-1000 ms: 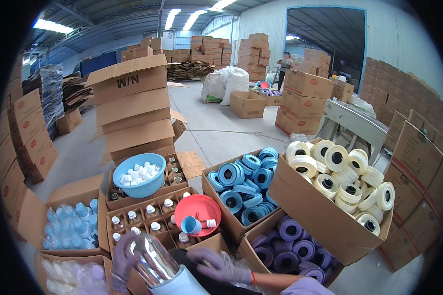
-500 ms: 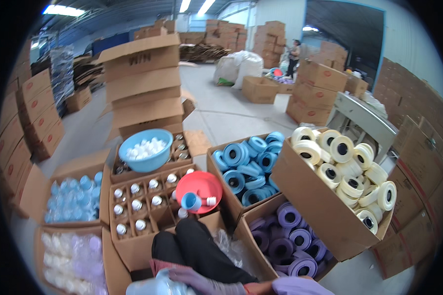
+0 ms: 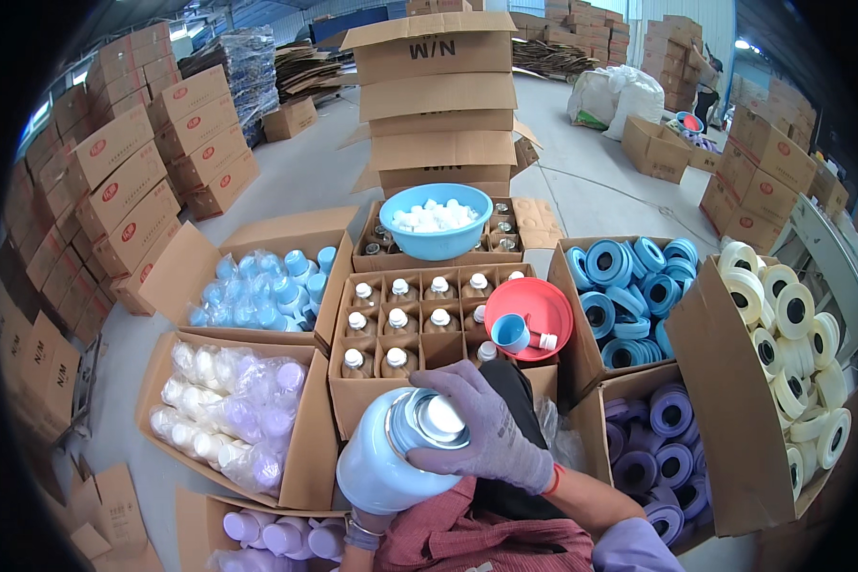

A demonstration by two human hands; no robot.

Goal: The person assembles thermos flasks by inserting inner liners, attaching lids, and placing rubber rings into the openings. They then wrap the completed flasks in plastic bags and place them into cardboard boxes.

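One light-blue flask (image 3: 377,462) tilts above the person's lap, its white stopper (image 3: 442,418) facing up and right. Wrapped around the neck, the gloved right hand (image 3: 494,427) clamps the flask, while the left hand (image 3: 368,521) is low against the body, its fingers hidden, so their grip cannot be told. Just beyond, a divided carton (image 3: 360,411) holds white-capped bottles (image 3: 397,359); over its right side sits a red basin (image 3: 545,297) containing a blue cup (image 3: 509,334).

Red basin (image 3: 551,305) hinders rightward reach beyond the flask (image 3: 379,467) (left clear).
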